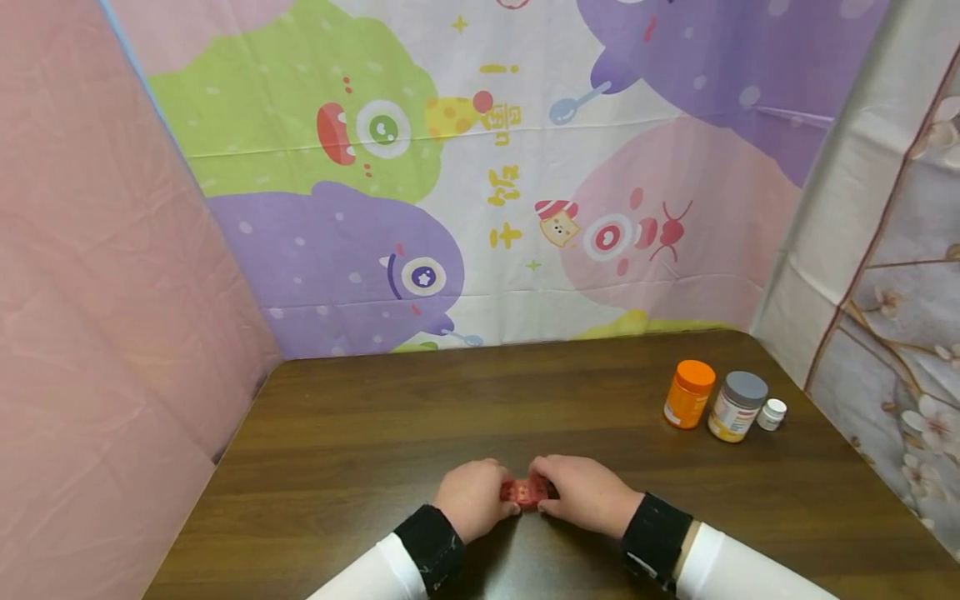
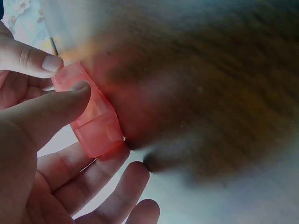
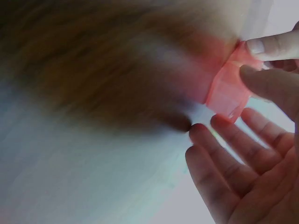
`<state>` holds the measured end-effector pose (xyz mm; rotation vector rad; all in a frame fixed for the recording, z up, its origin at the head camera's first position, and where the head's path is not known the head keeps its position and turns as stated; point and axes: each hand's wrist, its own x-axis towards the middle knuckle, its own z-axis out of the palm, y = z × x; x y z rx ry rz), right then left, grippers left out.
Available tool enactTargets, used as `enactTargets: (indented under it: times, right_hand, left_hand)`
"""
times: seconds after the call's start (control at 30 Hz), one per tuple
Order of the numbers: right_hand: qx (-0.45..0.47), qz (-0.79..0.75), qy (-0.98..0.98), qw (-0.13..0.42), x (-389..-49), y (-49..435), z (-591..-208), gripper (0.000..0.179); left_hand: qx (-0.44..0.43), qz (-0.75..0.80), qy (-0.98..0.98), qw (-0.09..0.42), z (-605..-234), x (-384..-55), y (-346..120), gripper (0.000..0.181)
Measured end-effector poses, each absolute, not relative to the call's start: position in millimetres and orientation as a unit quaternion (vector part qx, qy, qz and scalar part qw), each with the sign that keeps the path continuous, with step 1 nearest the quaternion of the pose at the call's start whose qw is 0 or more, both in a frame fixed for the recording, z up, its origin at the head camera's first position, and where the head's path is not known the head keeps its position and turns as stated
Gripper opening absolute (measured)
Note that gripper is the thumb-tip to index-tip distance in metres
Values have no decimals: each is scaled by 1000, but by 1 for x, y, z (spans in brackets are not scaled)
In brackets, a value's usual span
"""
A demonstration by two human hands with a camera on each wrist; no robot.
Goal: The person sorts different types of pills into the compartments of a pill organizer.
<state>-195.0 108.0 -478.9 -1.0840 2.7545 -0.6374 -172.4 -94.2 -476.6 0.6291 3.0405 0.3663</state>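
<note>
Landmark: orange jar (image 1: pixel 688 396). Translucent red case (image 1: pixel 523 494) lies left of the jar, nearer the wearer. I have it pinched at both ends, left hand (image 1: pixel 474 496) on the end farther from the jar, right hand (image 1: pixel 588 496) on the nearer. Best kept level, pressure light; thin plastic, I judge, could slip.
</note>
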Motion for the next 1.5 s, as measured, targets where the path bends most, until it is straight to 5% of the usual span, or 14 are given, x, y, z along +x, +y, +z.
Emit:
enactTargets:
  times: [0.73,0.93,1.5]
  right_hand:
    - [-387,-207,898,32,-199,112,-481,12]
    - [-353,-240,903,58,-201,113,-479,3]
    - [-242,-246,936,68,-223,104,-486,13]
  left_hand:
    - [198,115,973,14,-473,-172,-92,20]
    - [198,110,974,18,-474,-173,-92,20]
    - [206,106,973,9,-475,-172,-92,19]
